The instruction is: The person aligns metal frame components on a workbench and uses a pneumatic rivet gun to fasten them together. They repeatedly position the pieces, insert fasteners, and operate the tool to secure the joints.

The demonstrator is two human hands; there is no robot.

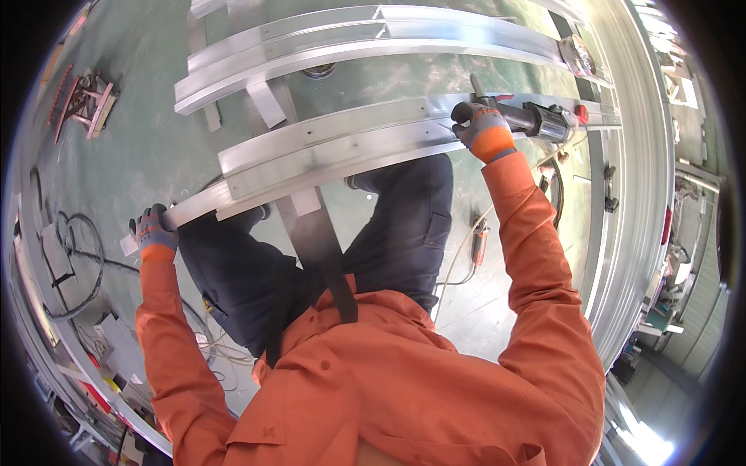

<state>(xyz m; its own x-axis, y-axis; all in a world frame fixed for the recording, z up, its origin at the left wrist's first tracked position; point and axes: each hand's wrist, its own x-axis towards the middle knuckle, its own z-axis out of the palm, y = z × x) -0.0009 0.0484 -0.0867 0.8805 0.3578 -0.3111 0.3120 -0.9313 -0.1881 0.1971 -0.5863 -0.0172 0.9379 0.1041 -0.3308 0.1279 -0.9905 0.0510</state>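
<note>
A long silver aluminium profile lies crosswise in front of my legs, with small holes along it. A narrower aluminium bar sticks out past its left end. My left hand, in a grey and orange glove, is closed round that bar's outer end. Over the profile's right part, my right hand is closed, fingers curled, with a thin pin-like tip showing at its left. Whatever it holds is mostly hidden. Right against this hand is a black hand tool with a red lever, resting over the profile.
More aluminium profiles lie parallel beyond. Stacked long rails run along the right. A narrow metal support passes between my legs. An orange-red tool with a hose is on the floor. Black hose coils at left, near a small rack.
</note>
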